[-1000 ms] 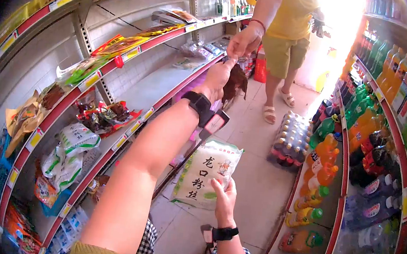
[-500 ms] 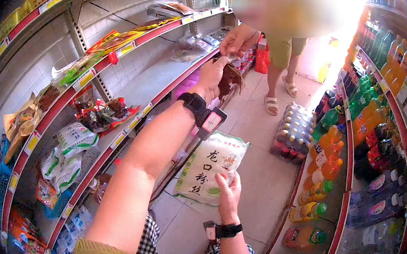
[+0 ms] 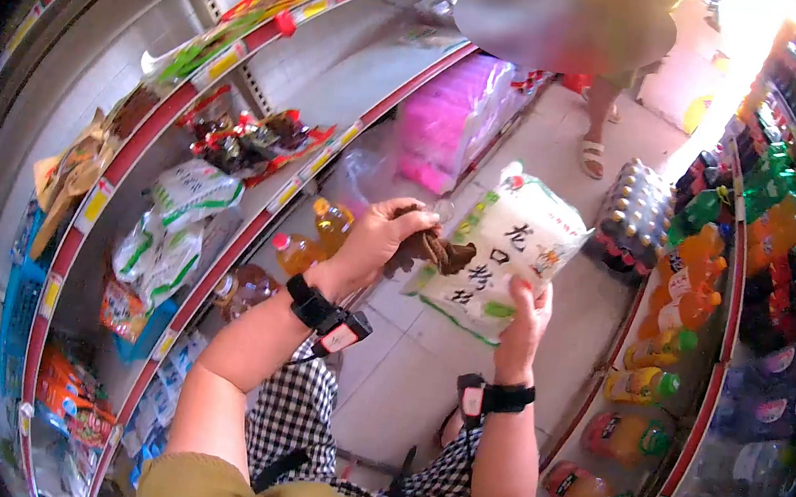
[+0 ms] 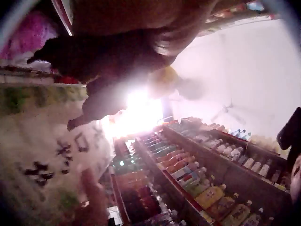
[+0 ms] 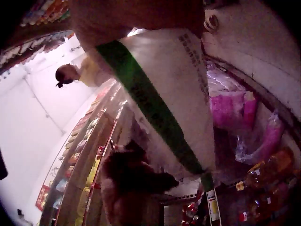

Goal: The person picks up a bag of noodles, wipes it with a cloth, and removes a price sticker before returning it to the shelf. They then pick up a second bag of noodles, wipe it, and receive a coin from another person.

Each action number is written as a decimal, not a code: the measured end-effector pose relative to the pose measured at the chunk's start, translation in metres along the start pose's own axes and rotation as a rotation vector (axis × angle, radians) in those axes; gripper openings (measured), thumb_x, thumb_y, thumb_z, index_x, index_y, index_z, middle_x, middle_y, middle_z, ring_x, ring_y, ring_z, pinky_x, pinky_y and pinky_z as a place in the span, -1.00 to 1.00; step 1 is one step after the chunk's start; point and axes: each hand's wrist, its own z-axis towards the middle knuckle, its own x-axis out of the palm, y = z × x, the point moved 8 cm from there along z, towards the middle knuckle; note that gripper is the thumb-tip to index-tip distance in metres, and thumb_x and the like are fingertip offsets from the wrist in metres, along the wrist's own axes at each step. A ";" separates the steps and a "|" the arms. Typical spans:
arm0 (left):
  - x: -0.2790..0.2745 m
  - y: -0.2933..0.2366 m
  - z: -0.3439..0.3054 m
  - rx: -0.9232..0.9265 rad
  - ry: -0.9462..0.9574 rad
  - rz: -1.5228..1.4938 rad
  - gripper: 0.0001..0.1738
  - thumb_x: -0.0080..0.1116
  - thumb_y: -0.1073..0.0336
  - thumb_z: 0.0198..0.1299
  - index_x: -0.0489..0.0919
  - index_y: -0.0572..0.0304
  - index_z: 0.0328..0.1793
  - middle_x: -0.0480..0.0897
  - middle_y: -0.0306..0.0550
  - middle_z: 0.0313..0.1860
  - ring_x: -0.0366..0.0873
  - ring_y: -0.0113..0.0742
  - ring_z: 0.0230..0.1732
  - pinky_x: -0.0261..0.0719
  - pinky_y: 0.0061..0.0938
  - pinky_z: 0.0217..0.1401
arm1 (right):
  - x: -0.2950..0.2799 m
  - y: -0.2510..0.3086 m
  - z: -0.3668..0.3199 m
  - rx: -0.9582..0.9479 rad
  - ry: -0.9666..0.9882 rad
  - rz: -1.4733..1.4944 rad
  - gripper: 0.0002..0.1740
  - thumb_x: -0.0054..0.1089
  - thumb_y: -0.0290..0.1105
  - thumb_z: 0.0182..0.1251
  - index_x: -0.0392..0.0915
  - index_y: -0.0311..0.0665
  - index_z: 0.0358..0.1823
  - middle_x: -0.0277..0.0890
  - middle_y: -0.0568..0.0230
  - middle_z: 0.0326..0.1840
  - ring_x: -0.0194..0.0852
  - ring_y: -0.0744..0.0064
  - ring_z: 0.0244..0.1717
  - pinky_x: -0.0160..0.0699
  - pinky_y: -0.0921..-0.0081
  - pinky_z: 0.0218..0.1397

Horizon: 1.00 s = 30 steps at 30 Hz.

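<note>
My left hand (image 3: 384, 241) pinches a dark brown, crinkled, leaf-like piece (image 3: 444, 254) whose kind I cannot tell. Something small and clear shows at the fingertips. In the left wrist view the brown piece (image 4: 113, 61) is a dark, ragged silhouette. My right hand (image 3: 523, 327) grips the lower right edge of a white-and-green bag of glass noodles (image 3: 515, 252), thumb on its printed front. The bag is tilted, and the brown piece overlaps its left side in the head view. The right wrist view shows the bag's back (image 5: 164, 89) with a green stripe.
Shelves with snack packets (image 3: 253, 139) and more white-and-green bags (image 3: 172, 247) line the left. Pink packs (image 3: 452, 122) and oil bottles (image 3: 321, 230) stand low there. Drink bottles (image 3: 647, 385) fill the right shelves. Beside them a wrapped bottle pack (image 3: 632, 216) sits on the floor. A person (image 3: 602, 95) stands ahead.
My left hand has drawn back from the other person's hand towards me, bringing the brown piece beside the bag. The bag has shifted right and tilted. The head view has tipped downward.
</note>
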 end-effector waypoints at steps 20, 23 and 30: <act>-0.070 0.043 -0.078 -0.128 0.090 0.075 -0.74 0.21 0.23 0.17 0.64 0.25 -0.11 0.63 -0.22 -0.21 0.56 -0.48 -0.17 0.48 -0.61 -0.08 | 0.094 -0.028 -0.031 0.171 0.452 -0.260 -0.37 0.17 -0.42 0.25 0.20 -0.37 0.34 0.42 0.13 0.19 0.40 0.37 0.17 0.36 0.39 0.26; -0.081 0.039 -0.078 -0.121 0.043 -0.040 -0.72 0.20 0.22 0.17 0.63 0.28 -0.11 0.64 -0.20 -0.22 0.59 -0.45 -0.19 0.51 -0.58 -0.07 | 0.096 -0.041 -0.030 0.123 0.488 -0.280 -0.34 0.04 -0.30 0.40 0.07 -0.34 0.45 0.33 0.14 0.30 0.29 0.37 0.29 0.21 0.38 0.37; -0.143 -0.012 -0.016 0.152 -0.237 -0.310 -0.67 0.17 0.20 0.21 0.55 0.25 0.00 0.65 -0.16 -0.14 0.63 -0.35 -0.16 0.59 -0.41 -0.02 | 0.092 -0.057 -0.024 0.243 0.447 -0.357 -0.37 0.11 -0.27 0.39 0.17 -0.27 0.42 0.36 0.04 0.28 0.45 0.26 0.18 0.50 0.35 0.14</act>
